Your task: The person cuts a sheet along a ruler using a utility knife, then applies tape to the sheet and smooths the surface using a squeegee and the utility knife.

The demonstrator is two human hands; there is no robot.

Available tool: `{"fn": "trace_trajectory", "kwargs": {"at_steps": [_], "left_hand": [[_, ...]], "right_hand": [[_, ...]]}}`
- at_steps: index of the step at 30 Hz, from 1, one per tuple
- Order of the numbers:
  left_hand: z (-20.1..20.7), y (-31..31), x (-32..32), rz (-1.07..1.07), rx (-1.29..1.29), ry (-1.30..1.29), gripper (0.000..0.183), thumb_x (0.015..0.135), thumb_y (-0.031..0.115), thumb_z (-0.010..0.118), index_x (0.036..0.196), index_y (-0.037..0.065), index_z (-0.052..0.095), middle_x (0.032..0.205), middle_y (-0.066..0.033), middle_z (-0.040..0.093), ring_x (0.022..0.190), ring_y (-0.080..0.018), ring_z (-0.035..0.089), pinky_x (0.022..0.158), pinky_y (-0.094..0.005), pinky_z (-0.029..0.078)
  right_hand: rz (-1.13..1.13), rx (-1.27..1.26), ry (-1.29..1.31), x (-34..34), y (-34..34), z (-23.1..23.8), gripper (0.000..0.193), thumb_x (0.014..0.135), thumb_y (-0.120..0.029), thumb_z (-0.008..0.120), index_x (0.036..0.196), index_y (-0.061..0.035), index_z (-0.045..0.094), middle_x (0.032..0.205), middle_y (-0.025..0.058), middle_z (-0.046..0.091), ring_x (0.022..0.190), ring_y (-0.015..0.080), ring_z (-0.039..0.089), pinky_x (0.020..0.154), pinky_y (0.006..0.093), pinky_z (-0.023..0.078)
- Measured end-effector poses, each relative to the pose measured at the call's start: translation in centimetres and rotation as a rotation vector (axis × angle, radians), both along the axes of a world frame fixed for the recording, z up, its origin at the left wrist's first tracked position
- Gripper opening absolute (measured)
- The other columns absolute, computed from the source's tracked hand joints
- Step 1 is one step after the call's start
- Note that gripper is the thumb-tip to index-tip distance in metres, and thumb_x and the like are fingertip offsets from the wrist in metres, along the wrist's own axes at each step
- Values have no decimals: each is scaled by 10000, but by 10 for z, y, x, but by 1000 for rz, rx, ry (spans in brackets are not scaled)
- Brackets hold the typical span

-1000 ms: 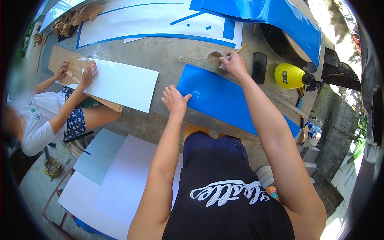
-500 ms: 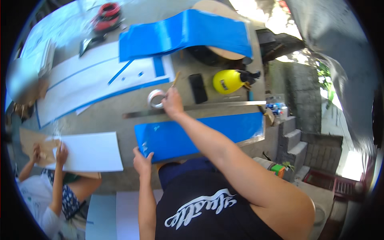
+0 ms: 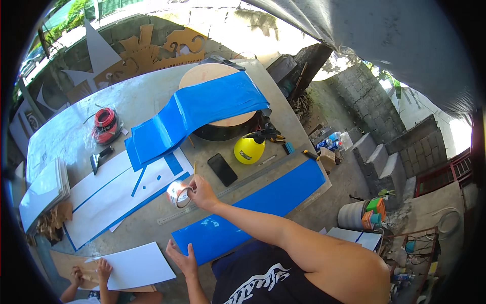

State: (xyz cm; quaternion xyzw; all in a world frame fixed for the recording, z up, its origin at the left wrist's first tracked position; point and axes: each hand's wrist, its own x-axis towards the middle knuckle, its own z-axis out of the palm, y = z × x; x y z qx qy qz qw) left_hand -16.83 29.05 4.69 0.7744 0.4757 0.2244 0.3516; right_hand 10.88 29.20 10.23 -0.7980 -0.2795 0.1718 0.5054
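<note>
My right hand (image 3: 203, 194) grips a roll of tape (image 3: 178, 194) by its rim, above the table. A thin yellow pencil (image 3: 195, 167) sticks up from the same hand. My left hand (image 3: 183, 258) is open, fingers spread, at the near left end of a long blue panel (image 3: 283, 191). Whether it touches the panel I cannot tell. My right forearm crosses over the panel and hides part of it. A long metal ruler (image 3: 174, 217) lies just beyond the panel, partly below my right hand. A black phone (image 3: 223, 169) rests past the ruler.
A yellow spray bottle (image 3: 249, 150) stands near a blue sheet (image 3: 223, 101) draped over a round wooden piece (image 3: 202, 74). To the left lie a white sheet with blue strips (image 3: 101, 200) and a red cable coil (image 3: 105, 119). Another person's hand (image 3: 104, 270) rests on a white board (image 3: 144, 266).
My right hand has taken the tape roll off the table and drawn it nearer. My left hand has opened away from the panel's corner. The view has shifted, showing more of the far table.
</note>
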Motion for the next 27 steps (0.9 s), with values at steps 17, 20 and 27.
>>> {"fn": "trace_trajectory", "kwargs": {"at_steps": [17,20,27], "left_hand": [[108,-125,114,-467,-846,-391,211,953,48,559,1141,-46,531,1020,-95,632,899,-118,618,810,-273,508],[127,-163,132,-495,-965,-330,233,954,47,520,1162,-56,509,1022,-112,638,891,-157,654,813,-299,530],[122,-225,146,-607,-850,-280,241,929,43,464,1147,-25,544,1025,-73,634,902,-119,608,821,-270,497]], "right_hand": [[324,-55,-264,0,-261,56,308,871,-181,706,1137,-52,618,941,142,630,844,305,668,750,385,554],[450,-149,-230,15,-299,56,331,866,-164,682,1178,-73,621,935,141,616,861,337,663,783,414,549],[403,-30,403,15,-364,12,206,952,-183,582,1088,-50,660,957,169,695,841,341,688,730,383,561]]}}
